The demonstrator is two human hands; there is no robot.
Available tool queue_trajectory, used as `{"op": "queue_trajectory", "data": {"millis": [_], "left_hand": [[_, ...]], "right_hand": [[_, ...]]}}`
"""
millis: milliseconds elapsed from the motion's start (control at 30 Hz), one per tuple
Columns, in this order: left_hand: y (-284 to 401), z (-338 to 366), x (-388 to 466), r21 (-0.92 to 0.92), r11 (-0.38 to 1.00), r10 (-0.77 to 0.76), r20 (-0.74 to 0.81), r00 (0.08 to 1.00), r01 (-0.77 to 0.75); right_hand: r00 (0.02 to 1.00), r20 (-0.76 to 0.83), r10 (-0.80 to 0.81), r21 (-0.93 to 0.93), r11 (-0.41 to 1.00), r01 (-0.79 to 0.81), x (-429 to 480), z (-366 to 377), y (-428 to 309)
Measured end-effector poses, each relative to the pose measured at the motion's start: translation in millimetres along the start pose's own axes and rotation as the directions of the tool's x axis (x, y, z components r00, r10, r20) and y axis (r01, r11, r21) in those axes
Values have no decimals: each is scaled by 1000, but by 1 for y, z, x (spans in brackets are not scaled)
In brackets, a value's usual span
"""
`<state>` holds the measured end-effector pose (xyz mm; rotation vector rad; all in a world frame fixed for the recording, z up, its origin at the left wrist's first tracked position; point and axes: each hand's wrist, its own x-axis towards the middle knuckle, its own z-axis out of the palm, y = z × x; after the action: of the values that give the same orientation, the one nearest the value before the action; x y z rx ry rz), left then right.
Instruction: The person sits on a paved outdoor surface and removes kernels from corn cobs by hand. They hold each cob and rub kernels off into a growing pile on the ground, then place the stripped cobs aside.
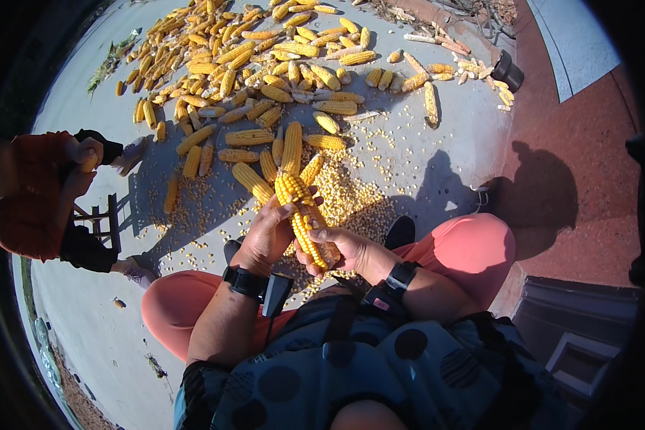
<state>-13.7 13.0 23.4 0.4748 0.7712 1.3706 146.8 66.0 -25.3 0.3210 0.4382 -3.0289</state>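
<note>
Both my hands hold one partly shelled ear of yellow corn [293, 189] above my lap. My left hand [269, 228] grips its upper left side, thumb across the kernels. My right hand [341, 246] holds the lower end, with the thumb on the side where bare cob shows. Rows of kernels remain along the left side and around the far tip. Beneath the ear lies a heap of loose corn kernels [349, 193] on the concrete floor. Several whole ears lie just beyond my hands, among them a long upright-pointing ear [292, 148].
A large pile of corn ears [209, 59] spreads across the far floor. Bare cobs and pieces [470, 69] lie near a dark pipe end [508, 71] at upper right. Another person [37, 199] sits at left by a metal-framed stool [99, 220], holding an ear.
</note>
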Motion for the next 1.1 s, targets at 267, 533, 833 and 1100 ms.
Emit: {"op": "queue_trajectory", "data": {"millis": [267, 533, 833, 1100], "left_hand": [[-7, 2, 2, 451, 885, 168, -73, 983, -117], [-28, 3, 2, 115, 991, 84, -170, 982, -65], [-34, -3, 1, 38, 997, 70, -155, 985, -65], [-30, 5, 2, 256, 961, 142, -130, 981, -106]], "right_hand": [[805, -315, -504, -432, 831, 351, 11, 12, -10], [773, -229, -592, -568, 726, 388, 14, -5, -4], [768, -266, -583, -485, 770, 416, 13, 6, -2], [776, -277, -566, -406, 801, 439, 13, 10, -6]]}}
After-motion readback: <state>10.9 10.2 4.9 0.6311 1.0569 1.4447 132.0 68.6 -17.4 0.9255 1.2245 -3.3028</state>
